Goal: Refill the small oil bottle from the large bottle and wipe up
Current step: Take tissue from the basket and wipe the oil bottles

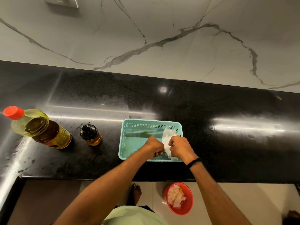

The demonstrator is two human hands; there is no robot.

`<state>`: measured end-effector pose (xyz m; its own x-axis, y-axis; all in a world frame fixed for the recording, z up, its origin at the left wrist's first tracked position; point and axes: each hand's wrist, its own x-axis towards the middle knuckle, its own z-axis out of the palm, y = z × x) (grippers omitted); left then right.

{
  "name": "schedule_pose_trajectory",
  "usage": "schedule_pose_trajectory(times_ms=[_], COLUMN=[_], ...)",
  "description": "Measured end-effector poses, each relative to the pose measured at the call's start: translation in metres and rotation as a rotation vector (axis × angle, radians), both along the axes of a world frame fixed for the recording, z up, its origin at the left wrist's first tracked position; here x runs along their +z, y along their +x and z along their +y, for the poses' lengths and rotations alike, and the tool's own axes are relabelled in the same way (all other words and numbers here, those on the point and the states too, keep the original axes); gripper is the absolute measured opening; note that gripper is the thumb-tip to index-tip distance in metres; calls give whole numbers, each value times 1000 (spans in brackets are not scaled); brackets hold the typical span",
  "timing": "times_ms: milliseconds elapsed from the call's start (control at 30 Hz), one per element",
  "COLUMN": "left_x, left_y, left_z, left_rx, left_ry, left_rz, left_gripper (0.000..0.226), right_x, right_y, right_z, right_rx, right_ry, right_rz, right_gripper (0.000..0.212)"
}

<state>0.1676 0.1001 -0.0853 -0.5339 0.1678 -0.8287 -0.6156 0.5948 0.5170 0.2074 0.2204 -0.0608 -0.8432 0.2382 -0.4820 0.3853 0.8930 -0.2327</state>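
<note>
Small oil bottle (90, 135), clear glass, round black pump cap, amber oil low inside, stands upright on the counter, left of the basket, apart from both hands.

Nearest: pale green shirt (134, 215) at the bottom edge. One bare foot (136, 192) on light floor tiles. Right of it a round red plastic bin (188, 207) sits on the floor, with crumpled, yellow-stained white tissue (176, 197) inside.

Both forearms reach over the near counter edge. Left hand (155, 146) and right hand (180, 147) are close together inside the basket, fingers curled, each pinching the same white paper tissue (168, 135). The left grips its near left edge and the right its right side. Thin black band (194, 161) on the right wrist.

Rectangular teal plastic basket (151, 121), slotted walls, rests on the counter near its front edge. The tissue lies along the basket's right end, and a faint greenish smear shows on the floor of it.

Large plastic oil bottle (48, 132), clear with yellow oil, dark label and a red screw cap (13, 112), stands just left of the small bottle, cap on, not touching it.

Polished black granite counter (227, 151) runs left to right, with bright glare streaks and smeary patches. Farthest, a white marble wall with grey veins (146, 30), and a white switch plate (61, 1) at the top left.
</note>
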Motion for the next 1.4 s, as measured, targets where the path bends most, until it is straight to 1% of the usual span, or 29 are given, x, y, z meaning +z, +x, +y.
schedule_pose_trajectory(times_ms=[33,133,200,333,467,533,633,767,867,967,1000,1033,1100,1133,1200,1233,1333,1400], left_x=[0,-1,-2,-6,-7,-8,-10,-13,-12,-10,-10,-11,-6,-3,-1,-1,-3,-6], left_y=[0,-2,-2,-3,-3,-3,-2,-2,0,0,-1,-3,-4,-4,-5,-4,-4,-5], left_z=[0,1,1,2,3,4,4,3,2,4,4,5,8,8,8,9,7,5], left_rx=[-8,-19,-19,-14,-95,-162,-242,-284,-329,-278,-223,-137,73,148,189,178,170,180], left_ry=[-3,-15,-15,-19,-90,-137,-165,-187,-233,-247,-197,-96,150,220,266,266,257,245], left_rz=[-3,6,30,102,203,260,315,362,386,418,410,368,154,49,-45,-53,-46,-52], left_gripper=[8,7,7,7,7,13,15,16,16,13,12,13,20,27,36,33,11,13], right_x=[-1,-3,-3,-1,3,7,13,20,23,27,29,29,30,29,29,29,29,29], right_y=[0,0,-1,-1,-3,-5,-8,-12,-12,-11,-11,-10,-8,-8,-6,-6,-6,-6], right_z=[0,-5,-8,-10,-5,-2,2,7,10,10,9,9,7,6,5,5,6,6], right_rx=[-4,-8,1,2,-18,-37,-85,-158,-164,-158,-155,-155,-165,-173,-188,-192,-200,-206], right_ry=[-4,-16,-3,27,32,19,8,-2,-12,-22,-27,-34,-56,-68,-87,-91,-92,-83], right_rz=[-9,-20,-30,-38,14,45,79,125,131,103,89,80,75,71,63,59,50,56], right_gripper=[24,22,24,22,20,21,20,16,17,18,19,19,17,16,13,12,13,15])
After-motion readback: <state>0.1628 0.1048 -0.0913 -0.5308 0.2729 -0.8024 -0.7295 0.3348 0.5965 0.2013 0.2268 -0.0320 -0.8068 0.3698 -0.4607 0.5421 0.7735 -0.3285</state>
